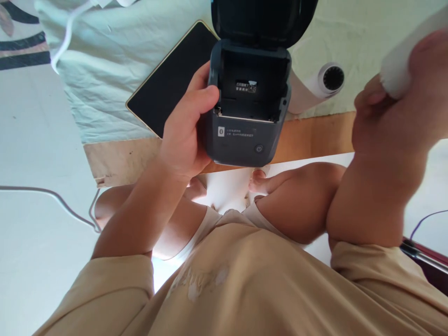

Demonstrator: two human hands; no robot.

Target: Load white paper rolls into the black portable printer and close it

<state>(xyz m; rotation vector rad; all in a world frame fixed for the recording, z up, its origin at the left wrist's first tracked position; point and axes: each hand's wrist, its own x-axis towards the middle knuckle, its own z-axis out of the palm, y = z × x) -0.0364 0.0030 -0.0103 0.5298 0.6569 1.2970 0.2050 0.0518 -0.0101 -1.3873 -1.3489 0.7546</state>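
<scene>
My left hand [189, 121] grips a dark grey label printer [241, 142] by its left side, with the thumb on the rim. The printer's black lid [264, 21] stands raised, and its inner bay shows a small printed label with no roll inside. Up at the right, my right hand [395, 88] is closed around a white, roughly cylindrical thing [397, 60]; motion blur hides what it is. Between the printer and my right hand, a white cylinder with a black ribbed end [332, 78] lies on the cloth.
A dark flat tablet-like panel with a pale edge [168, 79] lies under and left of the printer. Pale green cloth [94, 93] covers the wooden table, whose bare front edge [318, 133] shows. White cables [66, 37] run at the left. My legs are below the table edge.
</scene>
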